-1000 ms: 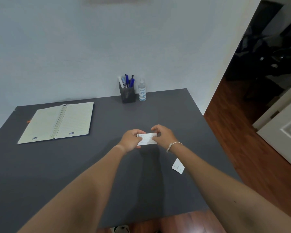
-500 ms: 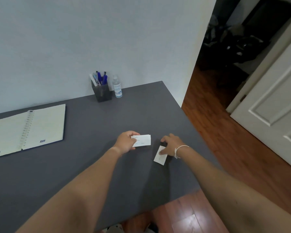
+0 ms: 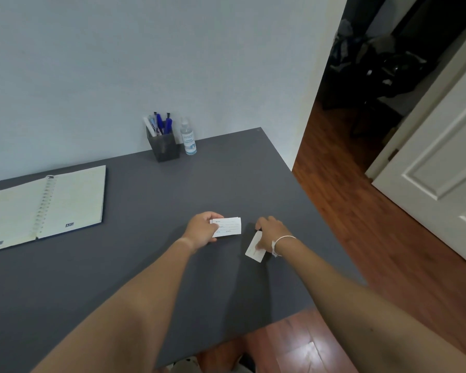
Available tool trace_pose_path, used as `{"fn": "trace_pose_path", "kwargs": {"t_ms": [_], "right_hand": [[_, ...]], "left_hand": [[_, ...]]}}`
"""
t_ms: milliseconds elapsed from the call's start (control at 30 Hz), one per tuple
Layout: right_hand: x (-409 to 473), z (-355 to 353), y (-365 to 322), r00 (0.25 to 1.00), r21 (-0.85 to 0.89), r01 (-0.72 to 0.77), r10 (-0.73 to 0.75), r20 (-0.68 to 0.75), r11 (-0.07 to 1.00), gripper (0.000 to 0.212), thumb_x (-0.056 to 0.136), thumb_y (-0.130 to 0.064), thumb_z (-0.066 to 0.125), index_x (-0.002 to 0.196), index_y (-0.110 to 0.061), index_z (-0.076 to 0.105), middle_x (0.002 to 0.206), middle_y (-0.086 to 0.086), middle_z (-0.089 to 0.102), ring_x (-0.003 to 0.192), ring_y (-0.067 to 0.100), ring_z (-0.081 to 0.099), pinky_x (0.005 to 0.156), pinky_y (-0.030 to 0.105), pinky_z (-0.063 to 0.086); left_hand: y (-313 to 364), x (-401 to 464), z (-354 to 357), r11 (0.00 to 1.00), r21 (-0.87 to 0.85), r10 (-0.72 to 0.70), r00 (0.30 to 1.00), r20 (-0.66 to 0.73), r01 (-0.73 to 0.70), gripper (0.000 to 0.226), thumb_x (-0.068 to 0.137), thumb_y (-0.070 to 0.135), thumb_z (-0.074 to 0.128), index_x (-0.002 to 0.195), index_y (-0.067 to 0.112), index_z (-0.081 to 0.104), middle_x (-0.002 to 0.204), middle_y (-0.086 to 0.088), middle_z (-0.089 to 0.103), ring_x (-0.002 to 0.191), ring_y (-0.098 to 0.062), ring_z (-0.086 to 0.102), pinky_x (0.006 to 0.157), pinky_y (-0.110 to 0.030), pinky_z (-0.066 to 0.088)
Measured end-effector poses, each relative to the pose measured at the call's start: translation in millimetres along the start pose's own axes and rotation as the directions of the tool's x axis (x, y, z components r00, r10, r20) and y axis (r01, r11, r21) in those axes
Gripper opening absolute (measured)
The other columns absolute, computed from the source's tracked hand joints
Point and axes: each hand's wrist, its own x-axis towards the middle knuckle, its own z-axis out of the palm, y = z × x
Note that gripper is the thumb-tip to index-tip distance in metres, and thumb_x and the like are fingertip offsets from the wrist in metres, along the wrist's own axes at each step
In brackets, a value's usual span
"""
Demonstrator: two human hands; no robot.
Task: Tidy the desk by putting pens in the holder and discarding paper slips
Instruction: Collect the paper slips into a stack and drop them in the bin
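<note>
A notebook [image 3: 47, 208] is lying open at far left on the desk [image 3: 151, 265]. The holder [image 3: 164, 147] is keeping the pens [image 3: 160, 124] at the far edge. The left hand [image 3: 202, 229] is pinching 1 slip [image 3: 228, 226]; right of it, the right hand [image 3: 271, 234] is gripping a 2nd slip [image 3: 254, 249] near the desk's right edge.

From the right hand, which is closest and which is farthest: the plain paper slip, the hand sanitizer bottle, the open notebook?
Seen from the head camera, starting at the right hand:
1. Plain paper slip, touching that hand's fingers near the desk's right edge.
2. Hand sanitizer bottle, at the back by the wall, beside the pen holder.
3. Open notebook, far over on the left side.
</note>
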Motion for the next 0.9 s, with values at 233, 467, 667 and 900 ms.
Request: {"fn": "trace_pose_path", "kwargs": {"t_ms": [233,467,667,900], "right_hand": [[9,-5,-12,0.997,0.489,-0.018,0.052,-0.056,0.872,0.023,0.082,0.003,0.047,0.077,-0.018,0.054,0.087,0.005,0.056,0.081,0.026,0.054,0.057,0.028,0.043],[16,-32,-50,0.999,0.864,0.024,0.023,-0.042,0.503,0.032,0.085,0.007,0.052,0.066,-0.018,0.046,0.073,-0.001,0.048,0.065,0.014,0.052,0.033,0.020,0.048],[22,-25,-81,0.994,0.835,0.090,0.001,-0.108,0.544,0.033,0.083,0.007,0.055,0.063,-0.018,0.047,0.066,0.001,0.049,0.054,0.015,0.046,0.030,0.015,0.038],[22,-7,-109,0.986,0.802,0.146,-0.018,-0.167,0.579,0.034,0.078,0.008,0.057,0.060,-0.019,0.048,0.060,-0.001,0.049,0.052,0.015,0.044,0.046,0.022,0.041]], "left_hand": [[-5,0,-19,0.999,-0.034,-0.013,0.997,-0.079,0.010,0.029,0.086,-0.001,0.044,0.103,0.014,0.062,0.104,-0.007,0.055,0.095,-0.020,0.054,0.065,-0.022,0.053],[-5,-1,-43,0.994,-0.108,-0.024,0.987,-0.160,0.007,0.031,0.087,-0.001,0.043,0.109,0.011,0.062,0.102,-0.006,0.054,0.092,-0.020,0.053,0.065,-0.022,0.052],[-6,-8,-60,0.982,-0.188,-0.031,0.992,-0.119,0.008,0.028,0.086,0.001,0.045,0.100,0.019,0.061,0.107,-0.007,0.058,0.094,-0.019,0.057,0.069,-0.023,0.053],[-8,-15,-72,0.966,-0.254,-0.051,0.997,-0.050,0.036,0.028,0.089,0.003,0.047,0.106,0.019,0.060,0.108,-0.009,0.060,0.090,-0.018,0.060,0.057,-0.015,0.054]]}}
